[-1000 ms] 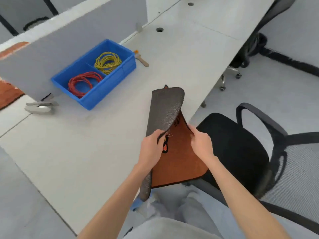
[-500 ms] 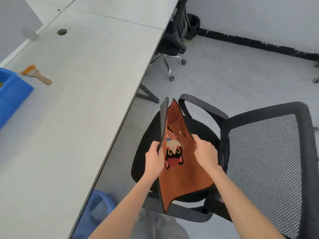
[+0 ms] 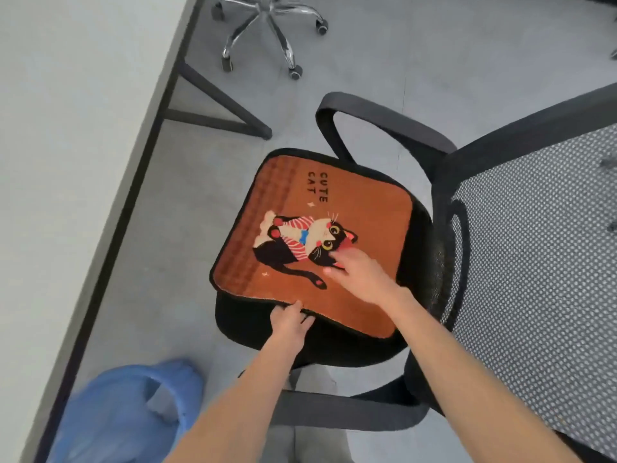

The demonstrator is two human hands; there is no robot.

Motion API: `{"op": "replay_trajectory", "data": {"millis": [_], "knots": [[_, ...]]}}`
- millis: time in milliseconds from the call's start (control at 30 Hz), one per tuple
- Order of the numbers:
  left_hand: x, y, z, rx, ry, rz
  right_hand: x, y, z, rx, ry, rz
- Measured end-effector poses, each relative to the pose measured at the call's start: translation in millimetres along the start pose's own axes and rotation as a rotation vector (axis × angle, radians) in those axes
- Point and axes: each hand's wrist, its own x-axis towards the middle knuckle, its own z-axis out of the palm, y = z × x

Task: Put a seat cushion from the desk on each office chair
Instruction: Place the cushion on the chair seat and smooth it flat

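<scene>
An orange seat cushion with a cartoon cat and the words "CUTE CAT" lies flat, picture side up, on the black seat of an office chair. My left hand pinches the cushion's near edge. My right hand rests flat on top of the cushion beside the cat's head, fingers spread. The chair has black armrests and a mesh backrest on the right.
The white desk runs along the left, its dark leg angled under it. A second chair's chrome wheeled base stands at the top. A blue shoe cover shows at the bottom left on grey floor.
The cushion was held folded over the desk edge, then carried upright above the chair. Now it lies spread flat on the seat, and my right hand has let go and lies on top.
</scene>
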Motion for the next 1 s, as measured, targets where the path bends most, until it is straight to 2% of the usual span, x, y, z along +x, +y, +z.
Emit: {"op": "replay_trajectory", "data": {"millis": [67,100,167,233,300,367,400,533,600,700,767,867,933,1000], "knots": [[11.7,-4.8,-5.7,-0.016,-0.016,-0.030,-23.9,-0.4,41.5,0.035,-0.227,-0.025],[15.3,-4.4,-7.8,-0.021,-0.039,-0.032,-32.7,1.0,59.8,0.009,-0.256,-0.028],[15.5,-1.1,-11.0,-0.032,-0.098,-0.034,-43.6,4.4,86.9,-0.020,-0.165,-0.002],[14.2,1.9,-15.7,0.029,-0.085,-0.001,-45.6,4.4,100.0,-0.007,-0.061,0.050],[15.4,5.0,-24.9,0.238,0.100,0.163,-43.4,3.6,101.2,-0.003,-0.023,0.088],[18.3,9.4,-37.9,0.542,0.361,0.436,-41.8,3.8,100.4,-0.011,0.020,0.120],[19.2,12.1,-42.9,0.694,0.435,0.575,-41.5,3.9,99.6,-0.017,0.043,0.132],[25.1,15.1,-57.8,1.372,0.504,1.012,-44.4,8.6,98.8,-0.023,0.104,0.165],[28.5,20.4,-62.5,1.482,0.521,1.114,-47.3,13.0,99.4,-0.036,0.125,0.196],[35.6,24.2,-71.4,1.683,0.436,1.297,-53.5,18.1,106.9,-0.085,0.063,0.207],[45.6,23.4,-78.9,1.924,0.346,1.290,-55.7,20.4,114.2,-0.094,-0.021,0.229],[55.6,18.6,-85.9,2.195,0.151,0.956,-55.8,25.0,121.8,-0.104,-0.122,0.253],[65.0,15.7,-88.3,2.260,0.066,0.824,-55.2,26.9,126.3,-0.115,-0.167,0.256],[69.5,14.8,-88.4,2.303,0.029,0.814,-54.5,28.4,130.5,-0.109,-0.204,0.270]]}}
